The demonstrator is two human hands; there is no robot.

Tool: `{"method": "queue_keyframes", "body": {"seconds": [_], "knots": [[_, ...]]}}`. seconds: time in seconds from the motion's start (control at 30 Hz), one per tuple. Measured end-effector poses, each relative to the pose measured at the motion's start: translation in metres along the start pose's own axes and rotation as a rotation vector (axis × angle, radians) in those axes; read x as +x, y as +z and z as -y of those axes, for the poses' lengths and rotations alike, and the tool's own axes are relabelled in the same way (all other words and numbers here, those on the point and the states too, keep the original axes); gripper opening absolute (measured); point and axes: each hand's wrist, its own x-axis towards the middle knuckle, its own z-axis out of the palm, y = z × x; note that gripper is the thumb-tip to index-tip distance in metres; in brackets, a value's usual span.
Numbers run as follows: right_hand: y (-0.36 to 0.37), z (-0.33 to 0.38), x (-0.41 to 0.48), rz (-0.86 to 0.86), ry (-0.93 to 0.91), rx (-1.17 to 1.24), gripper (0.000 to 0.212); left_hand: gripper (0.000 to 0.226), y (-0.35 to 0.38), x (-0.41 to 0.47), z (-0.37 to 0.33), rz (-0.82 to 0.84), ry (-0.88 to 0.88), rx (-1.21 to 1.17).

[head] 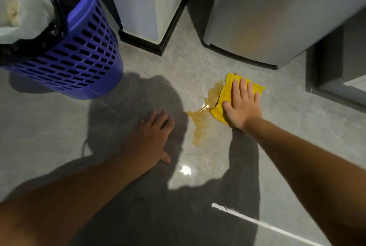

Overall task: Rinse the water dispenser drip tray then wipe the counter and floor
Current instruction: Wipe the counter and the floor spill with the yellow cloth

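The right hand lies flat, fingers spread wide, pressing a folded yellow cloth onto the grey tiled floor. The cloth sits at the right edge of a thin amber-coloured puddle, which runs from the cloth's left side leftward and toward the near side. The left hand rests palm down on the bare floor left of the puddle, fingers loosely spread and holding nothing, lying in shadow. At the far left stands a blue perforated plastic bin lined with a black bag. Beyond the puddle, a white cabinet with a black base stands at the far centre, and a grey appliance stands to its right, just beyond the cloth. The drip tray is not in view.
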Motion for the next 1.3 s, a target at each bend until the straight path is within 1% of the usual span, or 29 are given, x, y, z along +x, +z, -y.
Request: {"method": "queue_keyframes", "body": {"seconds": [0.13, 0.2, 0.23, 0.3, 0.37, 0.43, 0.53, 0.63, 0.73, 0.8, 0.87, 0.9, 0.97, 1.03, 1.07, 1.1, 1.17, 1.2, 1.23, 1.27, 1.3], "knots": [[-0.022, -0.019, 0.027, 0.039, -0.427, -0.334, 0.088, 0.127, -0.003, 0.002, -0.003, 0.014, -0.008, 0.019], [-0.023, -0.016, 0.028, 0.067, -0.601, -0.431, 0.088, 0.127, -0.005, 0.001, -0.004, 0.022, -0.010, 0.019], [-0.020, -0.014, 0.024, 0.085, -0.655, -0.432, 0.088, 0.127, -0.005, 0.001, -0.004, 0.020, -0.009, 0.022], [-0.010, -0.012, 0.009, 0.102, -0.684, -0.389, 0.087, 0.126, -0.006, 0.000, -0.004, 0.025, -0.009, 0.015], [0.002, -0.014, -0.017, 0.074, -0.657, -0.348, 0.083, 0.125, -0.008, -0.001, -0.004, 0.034, -0.014, -0.004], [0.017, -0.014, -0.049, 0.041, -0.588, -0.282, 0.080, 0.125, -0.009, -0.001, -0.003, 0.032, -0.003, -0.026], [0.041, -0.003, -0.100, 0.001, -0.399, -0.147, 0.080, 0.125, -0.007, -0.003, 0.001, 0.002, -0.003, -0.067], [0.063, 0.020, -0.138, -0.023, -0.218, -0.086, 0.082, 0.125, -0.007, -0.011, 0.007, -0.033, 0.004, -0.094], [0.075, 0.048, -0.149, -0.074, -0.056, -0.022, 0.083, 0.125, -0.007, -0.027, 0.026, -0.120, -0.076, -0.074], [0.077, 0.071, -0.144, -0.080, 0.055, 0.020, 0.085, 0.122, -0.006, -0.043, 0.045, -0.134, -0.155, -0.080], [0.077, 0.097, -0.135, -0.062, 0.173, 0.093, 0.084, 0.114, -0.007, -0.057, 0.060, -0.110, -0.182, -0.079], [0.075, 0.110, -0.129, -0.063, 0.222, 0.131, 0.082, 0.107, -0.008, -0.063, 0.063, -0.118, -0.188, -0.084], [0.066, 0.130, -0.116, -0.031, 0.293, 0.228, 0.082, 0.079, -0.009, -0.069, 0.058, -0.182, -0.179, -0.128], [0.055, 0.136, -0.109, 0.027, 0.313, 0.313, 0.084, 0.051, -0.009, -0.070, 0.042, -0.267, -0.111, -0.217], [0.049, 0.132, -0.108, 0.040, 0.295, 0.342, 0.084, 0.042, -0.008, -0.068, 0.029, -0.302, -0.048, -0.259], [0.042, 0.123, -0.110, 0.033, 0.253, 0.388, 0.084, 0.037, -0.006, -0.065, 0.014, -0.326, 0.032, -0.289], [0.024, 0.095, -0.121, -0.054, 0.132, 0.526, 0.079, 0.036, 0.000, -0.056, -0.017, -0.334, 0.203, -0.322], [0.017, 0.077, -0.130, -0.091, 0.093, 0.550, 0.077, 0.041, 0.004, -0.050, -0.031, -0.288, 0.246, -0.353], [0.011, 0.056, -0.141, -0.102, 0.079, 0.519, 0.078, 0.046, 0.007, -0.044, -0.042, -0.203, 0.237, -0.393], [0.007, 0.035, -0.152, -0.077, 0.091, 0.452, 0.083, 0.048, 0.008, -0.037, -0.049, -0.111, 0.183, -0.435], [0.006, 0.015, -0.164, -0.008, 0.124, 0.375, 0.092, 0.045, 0.008, -0.029, -0.052, -0.061, 0.109, -0.468]]}}
